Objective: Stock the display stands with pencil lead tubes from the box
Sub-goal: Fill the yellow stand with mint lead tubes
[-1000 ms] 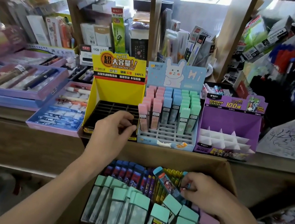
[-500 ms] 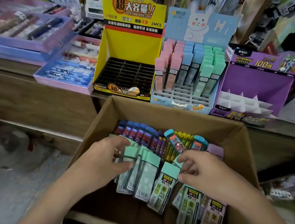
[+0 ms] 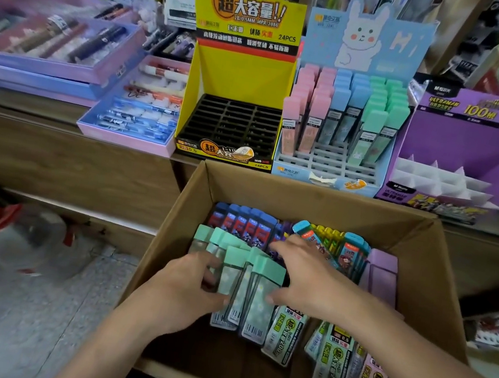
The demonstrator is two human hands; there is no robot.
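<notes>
**Both hands in the box on the mint-capped tubes**

A cardboard box point(image 3: 443, 287) sits in front of the wooden bench point(image 3: 54, 123), below three display stands. In it, a bunch of mint-capped lead tubes point(image 3: 260, 293) lies leaning toward the left wall. The left hand point(image 3: 188, 287) grips this bunch from its left side, thumb on top and fingers curled against the tubes. The right hand point(image 3: 309, 278) lies over the bunch from the right with its fingers fairly straight and spread, thumb touching the nearest tube.

Dark blue tubes point(image 3: 242, 224) stand along the box's far wall, lilac tubes point(image 3: 381, 273) at the right, and yellow-labelled tubes point(image 3: 283, 336) lie flat near the front.

On the bench, the yellow stand point(image 3: 239, 81) shows a black slotted tray. The blue rabbit stand point(image 3: 365, 43) beside it holds upright pink, blue and mint tubes in its rear rows. The purple stand point(image 3: 467, 142) at the right has white dividers.
</notes>
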